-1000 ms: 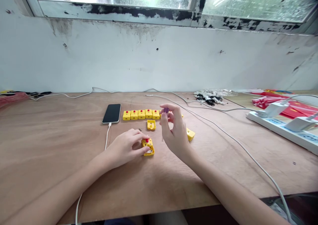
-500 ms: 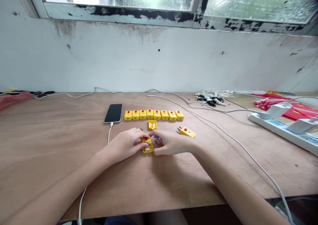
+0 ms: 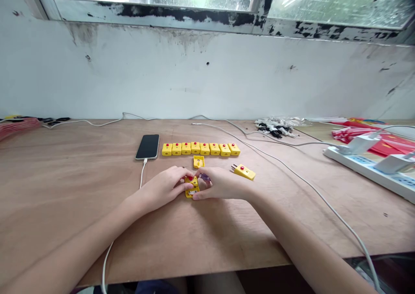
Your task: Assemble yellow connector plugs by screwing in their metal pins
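Observation:
In the head view, my left hand (image 3: 170, 182) pinches an opened yellow plug connector (image 3: 192, 193) against the table, with metal parts and a red dot showing inside it. My right hand (image 3: 222, 183) is at its right side, fingers curled around a small purple see-through tool (image 3: 204, 177), which looks like a screwdriver handle; most of it is hidden. The right thumb reaches the connector's lower right corner. Just beyond my hands lies a loose yellow cover (image 3: 199, 161). A closed yellow plug (image 3: 244, 172) with two metal pins rests to the right.
Several yellow connectors (image 3: 204, 148) stand in a row behind the cover. A phone (image 3: 147, 147) with a white charging cable (image 3: 142, 173) lies left. To the right are a power strip (image 3: 372, 168), a long white cable (image 3: 301, 180) and a black-and-white pile (image 3: 277, 127).
My right thumb has moved left and slightly up onto the connector's lower corner. My left hand keeps its hold. The row and loose parts remain in place.

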The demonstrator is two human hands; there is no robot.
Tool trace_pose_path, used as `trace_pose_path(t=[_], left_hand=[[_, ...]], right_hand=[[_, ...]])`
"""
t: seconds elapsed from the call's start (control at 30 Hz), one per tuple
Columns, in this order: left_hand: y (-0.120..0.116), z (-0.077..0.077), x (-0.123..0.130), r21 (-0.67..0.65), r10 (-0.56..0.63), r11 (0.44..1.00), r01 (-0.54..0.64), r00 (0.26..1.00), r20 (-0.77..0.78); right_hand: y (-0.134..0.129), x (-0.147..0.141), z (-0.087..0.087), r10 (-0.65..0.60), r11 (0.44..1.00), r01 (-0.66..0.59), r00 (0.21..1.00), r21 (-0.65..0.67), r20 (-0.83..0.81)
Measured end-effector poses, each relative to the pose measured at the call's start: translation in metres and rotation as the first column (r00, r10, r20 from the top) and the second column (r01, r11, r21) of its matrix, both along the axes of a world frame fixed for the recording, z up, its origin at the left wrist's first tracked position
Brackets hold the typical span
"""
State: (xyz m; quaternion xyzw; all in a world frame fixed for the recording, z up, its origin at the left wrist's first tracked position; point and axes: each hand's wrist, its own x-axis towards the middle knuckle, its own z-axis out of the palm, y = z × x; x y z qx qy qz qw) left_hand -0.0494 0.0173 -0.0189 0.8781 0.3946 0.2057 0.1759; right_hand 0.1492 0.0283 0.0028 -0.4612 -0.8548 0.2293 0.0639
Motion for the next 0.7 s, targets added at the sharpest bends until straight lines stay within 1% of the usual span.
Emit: trace_pose_path(t=[0.07, 0.2, 0.27, 0.4, 0.47, 0.53, 0.6, 0.7], left_hand=[[0.000, -0.001, 0.000, 0.010, -0.004, 1.000, 0.004, 1.000, -0.006], [0.001, -0.002, -0.001, 0.125, -0.011, 0.992, 0.023, 0.996, -0.092], [0.001, -0.003, -0.001, 0.137, -0.010, 0.990, 0.022, 0.996, -0.089], [0.001, -0.003, -0.002, 0.008, -0.003, 1.000, 0.003, 0.999, 0.046], [0.001, -0.003, -0.002, -0.036, -0.002, 0.999, 0.005, 0.997, 0.083], [0.001, -0.002, -0.002, -0.035, -0.004, 0.999, 0.007, 0.995, 0.095], [0.003, -0.001, -0.004, -0.033, 0.009, 0.999, -0.004, 0.990, 0.138], [0.007, 0.002, -0.010, -0.022, 0.068, 0.998, -0.064, 0.970, 0.232]], right_hand=[[0.001, 0.000, -0.001, 0.003, 1.000, -0.003, 1.000, 0.001, -0.004], [0.002, 0.002, -0.005, 0.006, 1.000, -0.005, 1.000, 0.024, -0.013], [0.002, 0.002, -0.005, 0.008, 0.999, -0.007, 1.000, 0.031, -0.013], [0.001, 0.001, -0.005, 0.001, 0.999, 0.000, 1.000, 0.040, -0.002], [0.001, 0.001, -0.005, -0.005, 0.999, 0.005, 1.000, 0.044, 0.004], [0.001, 0.001, -0.005, -0.005, 0.999, 0.005, 1.000, 0.043, 0.008], [0.002, 0.001, -0.005, -0.005, 0.999, 0.005, 1.000, 0.035, 0.006], [0.001, 0.001, -0.004, -0.019, 1.000, 0.019, 1.000, 0.002, -0.003]])
